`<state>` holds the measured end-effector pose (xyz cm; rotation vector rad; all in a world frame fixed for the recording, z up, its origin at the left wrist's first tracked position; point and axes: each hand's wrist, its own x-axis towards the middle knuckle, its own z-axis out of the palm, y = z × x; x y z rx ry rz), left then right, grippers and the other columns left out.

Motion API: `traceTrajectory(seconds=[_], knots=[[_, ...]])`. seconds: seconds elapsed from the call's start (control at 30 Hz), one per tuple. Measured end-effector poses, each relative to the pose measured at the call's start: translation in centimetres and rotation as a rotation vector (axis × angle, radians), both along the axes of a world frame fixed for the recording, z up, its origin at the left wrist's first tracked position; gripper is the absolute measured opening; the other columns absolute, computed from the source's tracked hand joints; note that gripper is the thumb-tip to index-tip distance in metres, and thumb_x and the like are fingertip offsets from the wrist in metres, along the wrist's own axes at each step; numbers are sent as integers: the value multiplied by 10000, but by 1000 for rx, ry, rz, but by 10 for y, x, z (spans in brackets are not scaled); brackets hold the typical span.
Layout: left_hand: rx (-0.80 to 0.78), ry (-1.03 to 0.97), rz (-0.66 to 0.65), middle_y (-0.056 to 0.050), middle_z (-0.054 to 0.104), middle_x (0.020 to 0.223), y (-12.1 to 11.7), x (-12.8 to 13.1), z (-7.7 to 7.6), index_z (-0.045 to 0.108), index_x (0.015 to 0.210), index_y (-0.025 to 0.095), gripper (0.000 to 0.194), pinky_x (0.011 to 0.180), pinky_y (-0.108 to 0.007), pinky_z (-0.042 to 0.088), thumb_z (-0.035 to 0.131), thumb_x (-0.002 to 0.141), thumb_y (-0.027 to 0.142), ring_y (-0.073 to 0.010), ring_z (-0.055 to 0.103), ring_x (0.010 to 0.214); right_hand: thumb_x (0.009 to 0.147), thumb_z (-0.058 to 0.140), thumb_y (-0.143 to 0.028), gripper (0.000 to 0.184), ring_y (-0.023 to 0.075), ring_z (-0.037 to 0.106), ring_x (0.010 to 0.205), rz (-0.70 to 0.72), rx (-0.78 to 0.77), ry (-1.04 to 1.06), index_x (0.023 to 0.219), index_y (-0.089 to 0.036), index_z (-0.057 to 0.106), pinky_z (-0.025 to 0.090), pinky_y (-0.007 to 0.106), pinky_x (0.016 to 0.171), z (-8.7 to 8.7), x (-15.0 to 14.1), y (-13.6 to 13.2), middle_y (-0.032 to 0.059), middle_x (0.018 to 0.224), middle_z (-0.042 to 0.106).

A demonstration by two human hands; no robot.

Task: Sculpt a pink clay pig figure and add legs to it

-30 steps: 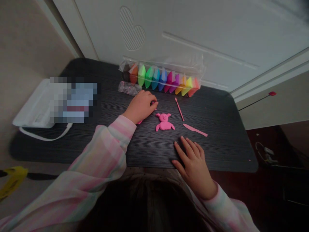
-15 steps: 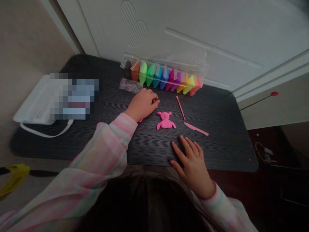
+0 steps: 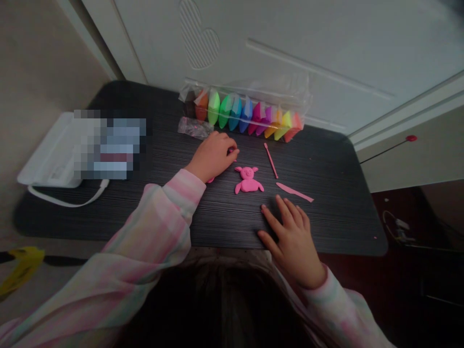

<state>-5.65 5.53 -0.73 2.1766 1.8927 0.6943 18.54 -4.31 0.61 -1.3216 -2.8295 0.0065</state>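
A pig figure of pink clay (image 3: 248, 185) lies flat on the dark table, with a head, ears, body and two arms. Left of its head, my left hand (image 3: 213, 152) curls its fingers and thumb around a small piece of pink clay (image 3: 232, 152), mostly hidden by the fingers. Another bit of pink clay (image 3: 210, 180) peeks out beneath that hand near the wrist. My right hand (image 3: 293, 241) is open and empty, its fingers spread at the table's near edge. A pink modelling knife (image 3: 295, 192) lies just beyond its fingertips, and a thin pink modelling stick (image 3: 271, 161) lies farther back.
A clear bag of colourful clay packets (image 3: 246, 116) stands along the back against a white panel. In front of its left end lies a crumpled clear wrapper (image 3: 195, 128). At left sit a white box (image 3: 47, 154) with a white cable (image 3: 68, 204) and a blurred-out object.
My right hand has moved slightly forward and right, closer to the pink knife. The left hand stays by the small clay piece.
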Motion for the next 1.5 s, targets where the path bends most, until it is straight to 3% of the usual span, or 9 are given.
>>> traceTrajectory(seconds=[0.17,0.33,0.43,0.57,0.7,0.83,0.97,1.07,1.5], knots=[[6,7,-11,-70,619,877,1,-1,-1,650,854,128,273,818,-329,394,441,815,300,-189,497,866,821,413,-495,492,296,312,1245,84,-59,-12,1248,-256,461,254,498,989,2,0,0,133,1379,347],[10,8,-14,-73,620,882,0,-1,0,651,857,131,273,821,-331,397,441,814,300,-193,501,870,823,404,-500,502,311,296,1253,0,-22,-14,1246,-238,467,252,506,984,1,0,-1,149,1382,336],[8,7,-14,-74,621,881,0,-1,0,651,853,130,265,823,-328,397,447,811,294,-190,502,867,824,397,-507,504,292,306,1251,69,-59,-19,1259,-258,447,244,498,996,0,0,-2,128,1382,346],[6,7,-12,-75,622,888,-1,-1,0,649,853,128,270,828,-331,397,440,815,294,-189,502,869,826,394,-504,499,308,298,1254,-3,-24,-20,1246,-243,467,249,506,989,0,0,-1,144,1381,339],[2,7,-13,-73,624,885,0,0,0,648,856,130,273,834,-335,395,438,815,300,-190,504,867,824,393,-512,500,292,306,1253,68,-53,-18,1255,-265,452,244,501,997,0,0,-1,123,1379,352],[2,7,-9,-74,622,891,1,0,-1,649,859,132,273,834,-338,394,435,816,296,-192,501,875,825,397,-504,499,305,298,1255,18,-27,-14,1248,-249,464,249,507,989,0,0,-1,141,1375,352],[2,7,-8,-75,619,886,0,0,0,650,857,131,274,826,-336,395,437,814,296,-193,502,876,823,400,-509,501,291,316,1247,94,-58,-17,1255,-261,454,237,502,998,0,1,1,126,1376,360],[1,8,-8,-75,621,885,0,0,0,650,858,130,276,821,-334,395,437,815,300,-192,502,872,821,402,-511,495,306,304,1251,37,-35,-19,1241,-259,472,243,509,990,1,2,2,134,1378,352],[-7,24,-10,-74,620,880,0,0,0,648,857,130,281,818,-334,394,428,817,300,-189,502,858,822,399,-513,496,289,316,1248,54,-58,-9,1251,-271,457,244,498,995,0,0,2,117,1378,359]])
